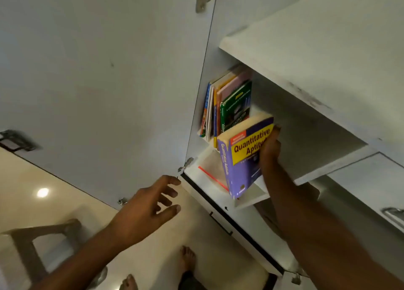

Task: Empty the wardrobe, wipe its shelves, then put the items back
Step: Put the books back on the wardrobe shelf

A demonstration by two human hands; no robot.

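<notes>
A thick purple and yellow book (242, 158) titled Quantitative Aptitude stands tilted at the front of a white wardrobe shelf (203, 176). My right hand (270, 153) grips its right edge. Behind it, several thinner books (227, 106) stand upright against the wardrobe's left wall, a green one nearest. A clear plastic sleeve with a red strip (211, 177) lies flat on the shelf under the thick book. My left hand (150, 204) hovers empty below the shelf's left corner, fingers spread.
The open white wardrobe door (98, 81) hangs at the left. Another white shelf (306, 55) sits above the books. A drawer with a metal handle (393, 215) is at the right. A stool (37, 246) and my bare feet are on the floor below.
</notes>
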